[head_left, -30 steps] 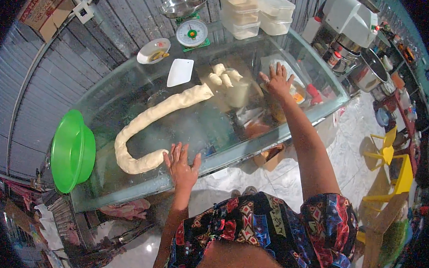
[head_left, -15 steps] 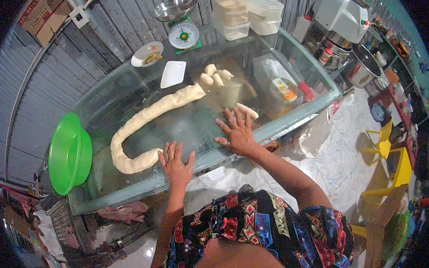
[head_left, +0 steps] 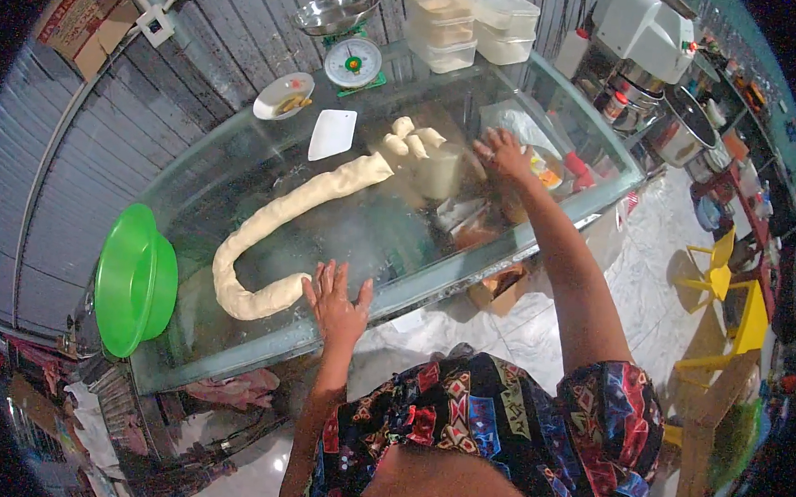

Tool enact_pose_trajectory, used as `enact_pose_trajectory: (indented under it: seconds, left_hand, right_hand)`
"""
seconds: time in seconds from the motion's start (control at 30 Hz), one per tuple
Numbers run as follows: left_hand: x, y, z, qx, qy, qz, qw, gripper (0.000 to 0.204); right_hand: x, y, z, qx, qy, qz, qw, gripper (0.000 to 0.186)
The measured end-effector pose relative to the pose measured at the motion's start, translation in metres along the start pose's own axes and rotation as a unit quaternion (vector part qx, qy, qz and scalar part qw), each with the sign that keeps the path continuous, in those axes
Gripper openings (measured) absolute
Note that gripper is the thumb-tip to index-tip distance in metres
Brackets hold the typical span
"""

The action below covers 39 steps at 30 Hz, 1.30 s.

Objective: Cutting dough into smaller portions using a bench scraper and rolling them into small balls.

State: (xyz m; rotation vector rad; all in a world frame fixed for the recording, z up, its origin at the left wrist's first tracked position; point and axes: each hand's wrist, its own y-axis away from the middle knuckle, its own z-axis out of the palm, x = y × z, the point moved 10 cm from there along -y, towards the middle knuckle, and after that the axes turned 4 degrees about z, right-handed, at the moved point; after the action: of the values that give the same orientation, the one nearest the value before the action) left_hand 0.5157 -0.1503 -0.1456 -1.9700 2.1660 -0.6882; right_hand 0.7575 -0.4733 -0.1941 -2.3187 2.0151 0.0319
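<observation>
A long U-shaped rope of pale dough [head_left: 274, 210] lies on the glass-topped table [head_left: 157, 371], one end by my left hand [head_left: 336, 308]. That hand is open on the glass, fingertips at the rope's end. My right hand [head_left: 506, 155] is farther up and right, open with fingers slightly bent over the glass; whatever lies beneath them is hidden. Several short dough pieces [head_left: 415, 143] sit left of it, beside a white flat scraper [head_left: 332, 135].
A green basin [head_left: 135, 280] is at the left end. Along the back stand a small bowl [head_left: 282, 97], a dial scale with steel pan [head_left: 352, 64] and stacked plastic containers [head_left: 441, 35]. A mixer [head_left: 643, 41] and yellow chairs [head_left: 711, 278] are at the right.
My right hand swung toward the near edge half a second ago, beside a dough strip, and is now back up and right; that strip is out of sight. My left hand has barely moved.
</observation>
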Motion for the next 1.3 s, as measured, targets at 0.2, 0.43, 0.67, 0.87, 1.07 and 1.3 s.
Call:
enact_pose_trajectory:
  seconds: [0.2, 0.43, 0.67, 0.87, 1.07, 1.3]
  left_hand:
    - [0.006, -0.003, 0.001, -0.006, 0.034, 0.003, 0.999, 0.049]
    - [0.007, 0.000, 0.000, -0.006, 0.019, 0.000, 1.000, 0.049]
    - [0.004, 0.002, 0.009, -0.014, 0.011, 0.011, 1.000, 0.049]
    - [0.003, 0.000, 0.007, -0.017, 0.024, -0.010, 1.000, 0.048]
    - [0.002, 0.001, 0.002, 0.017, 0.010, 0.007, 1.000, 0.046]
    - [0.017, 0.001, -0.017, 0.133, 0.140, 0.004, 0.981, 0.038]
  right_hand:
    - [0.012, -0.001, 0.009, 0.108, 0.033, 0.065, 0.992, 0.041]
    - [-0.120, 0.103, -0.023, 0.139, -0.069, -0.115, 0.981, 0.056]
    - [-0.061, 0.114, -0.061, 0.239, -0.300, -0.112, 0.917, 0.056]
    - [-0.031, 0.110, -0.018, 0.207, -0.198, -0.005, 0.958, 0.051]
    - [-0.032, 0.110, -0.025, 0.245, -0.269, -0.024, 0.931, 0.035]
    - [-0.015, 0.119, -0.013, 0.190, -0.538, 0.004, 0.821, 0.032]
